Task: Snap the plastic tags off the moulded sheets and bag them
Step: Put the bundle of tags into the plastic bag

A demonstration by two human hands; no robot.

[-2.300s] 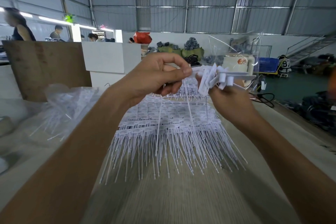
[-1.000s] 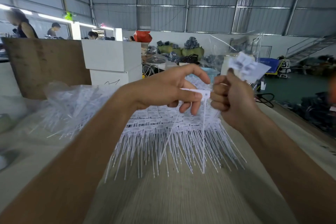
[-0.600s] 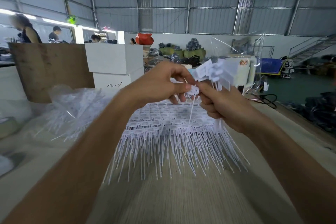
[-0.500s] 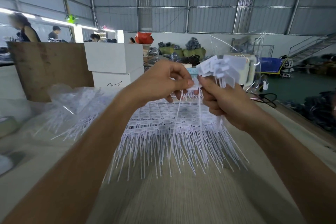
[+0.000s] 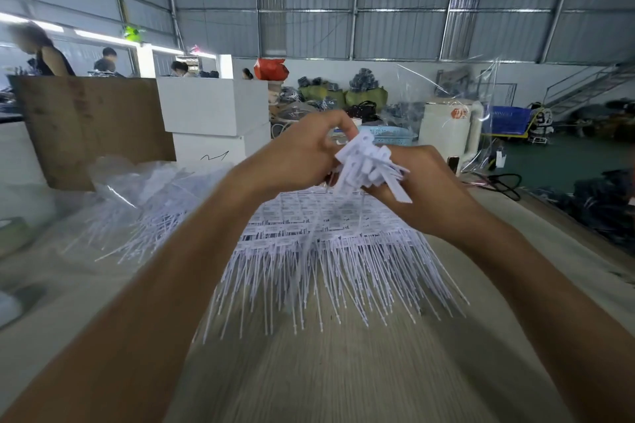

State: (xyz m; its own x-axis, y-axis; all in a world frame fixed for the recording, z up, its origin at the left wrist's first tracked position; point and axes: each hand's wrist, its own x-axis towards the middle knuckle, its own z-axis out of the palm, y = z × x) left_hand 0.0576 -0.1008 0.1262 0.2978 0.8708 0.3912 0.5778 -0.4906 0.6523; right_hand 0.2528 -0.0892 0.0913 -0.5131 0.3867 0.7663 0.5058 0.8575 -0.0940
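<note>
Two bare arms reach up from the bottom of the frame and meet in the middle. The right hand [image 5: 417,189] has its fingers curled around a bunch of white plastic tags [image 5: 369,165]. The flat tag heads fan out above the fist, and their thin tails hang down below it. The left hand [image 5: 302,151] is right beside it, touching the same bunch. Its fingers are bent, and the fingertips seem to pinch at the tags, but the spot is a bit blurry.

Under the hands, in the middle of the frame, lies a big pile of moulded sheets [image 5: 323,237] on the table [image 5: 343,371]. The sheets have rows of small printed labels, and long thin white spikes point toward the bottom of the frame.

At the middle left sits a clear plastic bag [image 5: 144,192] with more white tags inside. Behind it stand a brown board [image 5: 89,124] and white boxes [image 5: 213,113].
</note>
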